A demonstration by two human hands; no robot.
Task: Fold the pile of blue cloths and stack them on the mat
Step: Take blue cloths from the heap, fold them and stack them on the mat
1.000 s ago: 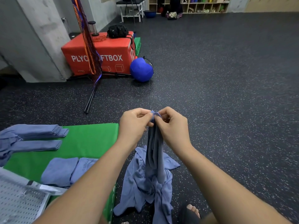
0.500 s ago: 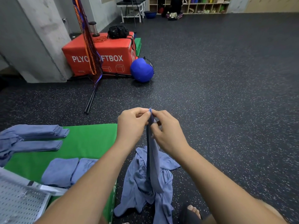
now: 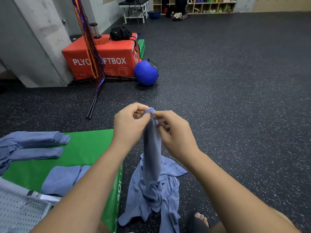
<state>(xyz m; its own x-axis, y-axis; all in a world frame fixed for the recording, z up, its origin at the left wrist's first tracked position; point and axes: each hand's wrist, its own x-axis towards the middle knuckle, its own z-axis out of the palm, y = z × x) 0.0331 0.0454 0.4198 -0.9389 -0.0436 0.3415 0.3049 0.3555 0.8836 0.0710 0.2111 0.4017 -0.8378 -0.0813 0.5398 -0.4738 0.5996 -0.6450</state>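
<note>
I see left hand (image 3: 129,126) and right hand (image 3: 176,133) pinching the cloth (image 3: 151,158) right of the mat (image 3: 87,148), now spread slightly apart: hunting corners, no fold yet.

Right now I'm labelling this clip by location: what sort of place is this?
Most likely a gym or training room: a red plyo soft box, a blue exercise ball beside it, and speckled rubber flooring.

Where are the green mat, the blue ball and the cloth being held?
mat (image 3: 87,148): head view, bare top.
ball (image 3: 145,73): head view, middle.
held cloth (image 3: 151,148): head view, hanging part.
</note>
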